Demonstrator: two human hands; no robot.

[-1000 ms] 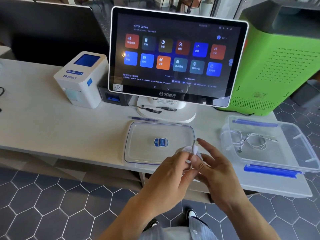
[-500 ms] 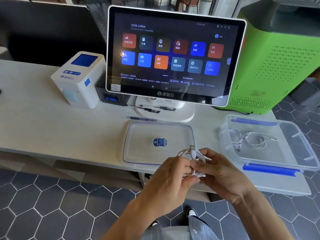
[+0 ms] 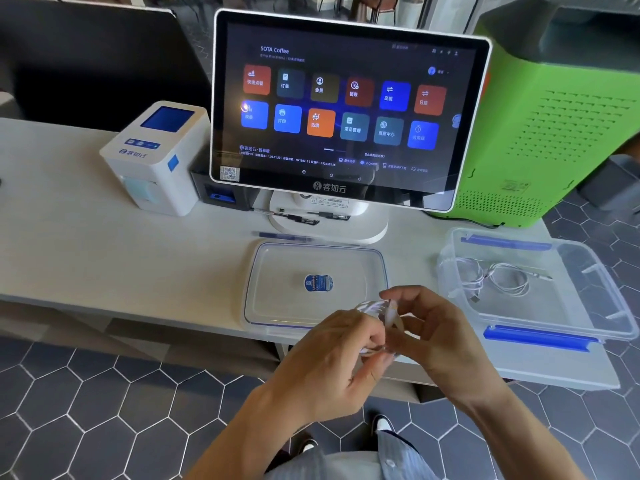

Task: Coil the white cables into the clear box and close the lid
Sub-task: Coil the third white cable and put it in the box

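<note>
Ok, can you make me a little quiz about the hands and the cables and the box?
1. True or false: the lid is already on the clear box.
2. What do the left hand and right hand hold together?
A. a pen
B. a white cable
C. the lid
3. Fill in: a coiled cable already lies inside the clear ____.

Key: 1 false, the lid lies on the table beside the box. 2 B, the white cable. 3 box.

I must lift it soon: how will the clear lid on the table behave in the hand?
The clear lid looks thin and flat, so probably light and slightly flexible. It lies flush on the table, so its smooth rim may be hard to catch.
</note>
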